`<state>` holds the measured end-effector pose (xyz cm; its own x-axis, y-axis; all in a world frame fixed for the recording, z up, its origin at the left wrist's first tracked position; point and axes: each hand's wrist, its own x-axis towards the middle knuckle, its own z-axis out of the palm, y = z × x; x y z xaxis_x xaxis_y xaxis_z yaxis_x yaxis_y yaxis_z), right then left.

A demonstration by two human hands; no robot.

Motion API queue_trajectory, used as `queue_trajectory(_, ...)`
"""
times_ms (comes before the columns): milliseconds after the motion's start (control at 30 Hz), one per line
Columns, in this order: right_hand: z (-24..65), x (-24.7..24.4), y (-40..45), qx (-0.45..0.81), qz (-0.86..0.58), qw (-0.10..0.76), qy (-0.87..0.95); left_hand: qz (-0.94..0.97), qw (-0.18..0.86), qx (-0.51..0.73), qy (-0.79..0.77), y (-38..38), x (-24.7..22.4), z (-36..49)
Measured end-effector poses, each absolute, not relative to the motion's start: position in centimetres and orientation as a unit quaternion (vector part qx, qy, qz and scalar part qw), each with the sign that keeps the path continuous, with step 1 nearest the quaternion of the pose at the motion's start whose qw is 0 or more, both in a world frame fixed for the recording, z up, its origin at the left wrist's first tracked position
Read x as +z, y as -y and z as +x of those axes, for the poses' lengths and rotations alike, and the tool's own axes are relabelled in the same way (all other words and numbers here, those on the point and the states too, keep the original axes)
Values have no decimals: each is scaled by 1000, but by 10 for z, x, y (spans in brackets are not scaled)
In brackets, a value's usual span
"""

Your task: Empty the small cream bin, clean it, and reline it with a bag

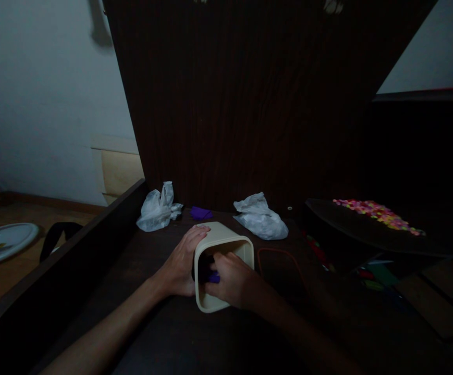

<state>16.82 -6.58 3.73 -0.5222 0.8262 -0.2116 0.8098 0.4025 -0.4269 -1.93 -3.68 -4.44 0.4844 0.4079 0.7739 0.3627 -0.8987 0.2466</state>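
Note:
A cream-coloured bin (220,234) with rounded corners lies tipped over on the dark wooden surface, its open mouth towards me. My left hand (183,260) grips it from the left, fingers over the upper edge. Inside the mouth is my right hand (230,276), fingers curled against a purple piece (213,277) of cloth or paper. Something dark is beside those fingers, too shadowed to make out. Behind the bin rests another small purple piece (201,213). To the right of the bin lies a thin reddish-brown rounded frame (277,251).
Crumpled white plastic bags (158,208) (263,219) sit at the back, on either side of the bin. A raised board (128,208) edges the left. At right, a dark curved thing carries a colourful beaded strip (378,214). A tall dark panel (242,104) stands behind.

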Motion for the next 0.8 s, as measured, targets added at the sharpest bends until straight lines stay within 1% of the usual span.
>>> queue_trajectory(200,175,40,67,261,-476,26,839,860,13,459,-223,36,-46,-19)
queue_trajectory(400,177,49,75,269,-472,-13,840,862,6,460,-214,36,-46,-19)
queue_trajectory(633,194,52,93,308,-411,48,857,862,12,461,-211,35,-45,-18)
queue_trajectory(700,198,51,99,321,-387,54,863,863,12,458,-211,36,-45,-18)
queue_trajectory(800,199,45,105,302,-382,53,872,864,18,455,-217,37,-44,-18)
